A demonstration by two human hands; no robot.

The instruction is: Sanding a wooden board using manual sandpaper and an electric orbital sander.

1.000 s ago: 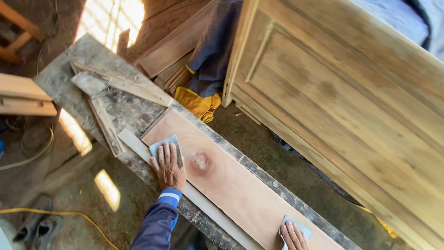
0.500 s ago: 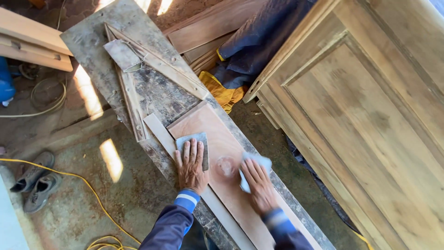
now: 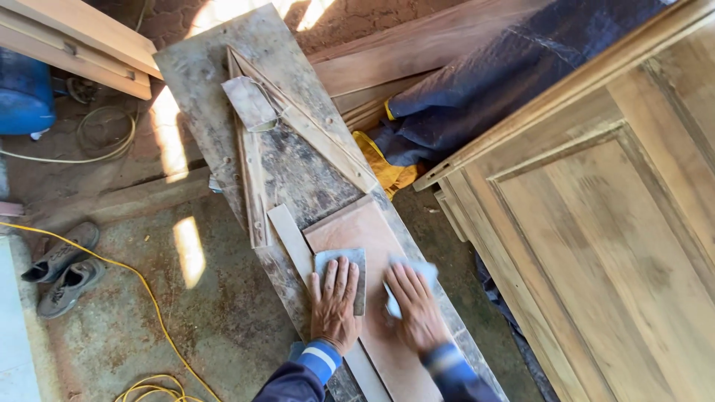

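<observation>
Our left hand [image 3: 333, 307] lies flat on a grey sanding sheet [image 3: 348, 266]. Our right hand [image 3: 415, 309] presses flat on a pale sheet [image 3: 414, 272]. Both rest on the reddish board [image 3: 370, 237].

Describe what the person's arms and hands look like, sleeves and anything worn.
Both hands are bare, with no gloves, rings or watch visible. The left hand and right hand come out of dark navy long sleeves, each ending in a bright blue cuff with a white stripe.
</observation>
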